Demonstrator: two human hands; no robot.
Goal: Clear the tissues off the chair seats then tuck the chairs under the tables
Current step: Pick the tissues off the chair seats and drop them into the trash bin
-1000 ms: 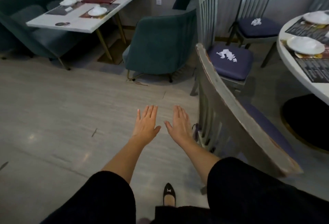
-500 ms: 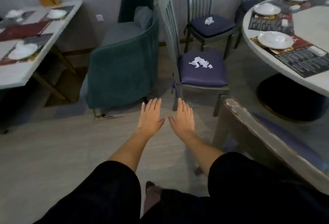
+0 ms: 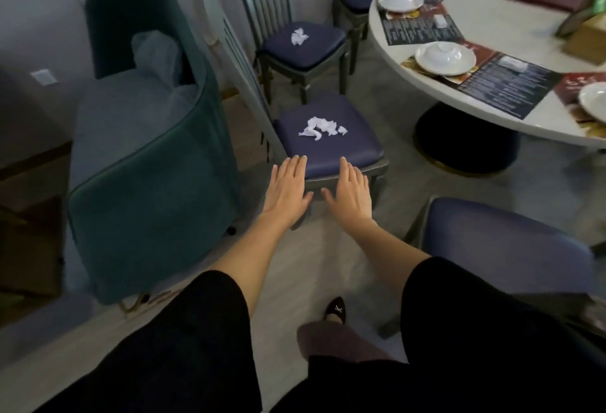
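Two empty hands, left hand (image 3: 288, 188) and right hand (image 3: 349, 191), hover flat at the near edge of the chair seat (image 3: 357, 147); crumpled tissues (image 3: 320, 126) lie mid-seat, where a hasty swipe could scatter scraps

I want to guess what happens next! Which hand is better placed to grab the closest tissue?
Probably the right hand, though it is close. Both open hands reach the near edge of the seat; the tissue lies ahead of the right fingertips, while the left hand is nearer the chair back.
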